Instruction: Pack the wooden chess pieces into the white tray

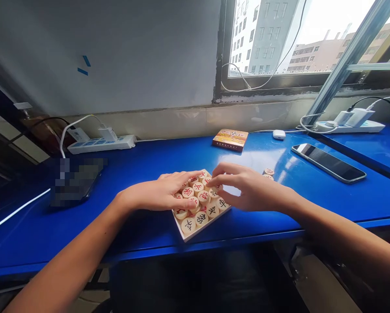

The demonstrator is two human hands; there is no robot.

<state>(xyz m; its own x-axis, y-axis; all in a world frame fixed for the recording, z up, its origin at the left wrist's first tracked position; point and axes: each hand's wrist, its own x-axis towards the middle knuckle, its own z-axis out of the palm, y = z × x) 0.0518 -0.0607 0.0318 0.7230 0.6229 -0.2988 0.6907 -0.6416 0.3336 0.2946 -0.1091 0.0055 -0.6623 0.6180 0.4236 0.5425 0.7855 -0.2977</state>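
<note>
A shallow white tray point(182, 231) of round wooden chess pieces point(201, 218) sits near the front edge of the blue table point(149, 165), and everything else can be placed from it. The left hand point(162, 195) lies flat over the tray's left half, fingers stretched out and spread across the tops of the discs, pressing on them rather than clamped on any single one. The right hand point(247, 189) comes in from the tray's right side, fingers loosely curled with the tips meeting the left hand's fingertips over the far corner of the tray; I cannot tell whether it pinches a piece. The discs carry red and black characters and lie packed close together, some overlapping. Just right of the tray, behind the right hand, two loose pieces point(268, 173) rest on the table. Farther right lies a dark phone point(328, 162), face up. Beyond the tray, toward the wall, sits an orange box point(230, 139), and far left of that a white power strip point(102, 143).
</note>
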